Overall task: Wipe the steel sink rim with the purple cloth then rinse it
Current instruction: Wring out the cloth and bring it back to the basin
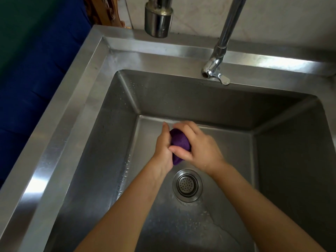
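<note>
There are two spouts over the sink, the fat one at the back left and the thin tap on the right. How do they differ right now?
The fat spout is a short, wide cylinder pointing straight down; the thin tap is a slim tube slanting down to a small outlet. The thin tap has a flat lever at its end; none shows on the fat spout. Both are shiny metal, and no water is visibly running from either.

Chrome tap (216, 70), drain strainer (187, 185), blue fabric (27, 84).

Purple cloth (179, 142) — bunched, above sink basin (200, 99)
</note>
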### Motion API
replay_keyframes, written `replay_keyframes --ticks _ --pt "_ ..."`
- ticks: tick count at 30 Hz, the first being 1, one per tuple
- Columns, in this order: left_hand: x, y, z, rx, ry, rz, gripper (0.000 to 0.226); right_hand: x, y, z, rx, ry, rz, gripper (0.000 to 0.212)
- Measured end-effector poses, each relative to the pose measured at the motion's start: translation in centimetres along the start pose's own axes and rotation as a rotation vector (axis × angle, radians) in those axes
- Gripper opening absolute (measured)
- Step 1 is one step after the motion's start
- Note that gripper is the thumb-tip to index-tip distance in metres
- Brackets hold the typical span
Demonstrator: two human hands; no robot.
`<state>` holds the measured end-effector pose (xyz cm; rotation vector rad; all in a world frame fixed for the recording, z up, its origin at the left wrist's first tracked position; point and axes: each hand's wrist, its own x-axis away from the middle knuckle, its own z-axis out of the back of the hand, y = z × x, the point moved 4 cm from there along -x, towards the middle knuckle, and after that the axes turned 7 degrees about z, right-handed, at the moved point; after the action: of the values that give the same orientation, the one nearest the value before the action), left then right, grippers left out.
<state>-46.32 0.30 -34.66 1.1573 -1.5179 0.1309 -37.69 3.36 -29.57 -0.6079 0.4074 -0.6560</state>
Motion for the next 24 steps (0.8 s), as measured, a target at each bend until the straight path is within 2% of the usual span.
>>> replay_keyframes --ticks 4,7,11,13,15,17,20,22,24 --pt "0.1 -0.1 0.1 -0.002 0.062 -0.147 0.061 0.5 -0.3 -0.6 0.111 0.225 0.033 0.064" --pt "0.0 -0.1 0.8 -0.076 0.194 -0.251 0.064 0.4 -0.4 -1.0 0.146 0.326 -0.003 0.070" --pt "1.0 0.6 1.1 -0.274 0.374 -0.402 0.058 0.5 -0.3 -1.7 0.112 0.400 -0.063 0.057" --pt "1.4 0.1 0.8 -0.300 0.376 -0.369 0.052 0.6 0.0 -1.9 0.085 0.396 -0.173 0.049" --pt "1.3 -0.8 0.5 -0.215 0.296 -0.262 0.047 0.5 0.3 -2.2 0.103 0.351 -0.299 0.053" --pt "1.2 -1.3 0.6 -0.159 0.282 -0.190 0.046 0.4 0.0 -2.7 0.144 0.293 -0.317 0.059" --pt "0.6 -1.1 1.5 -0.176 0.326 -0.156 0.050 0.5 0.0 -2.2 0.090 0.245 -0.249 0.061" --pt "0.2 -0.8 1.9 -0.215 0.292 -0.144 0.051 0.4 0.2 -1.0 0.082 0.182 -0.074 0.058" --pt "0.3 -0.5 1.8 -0.245 0.203 -0.117 0.047 0.1 0.3 -0.6 0.125 0.036 0.164 0.060"
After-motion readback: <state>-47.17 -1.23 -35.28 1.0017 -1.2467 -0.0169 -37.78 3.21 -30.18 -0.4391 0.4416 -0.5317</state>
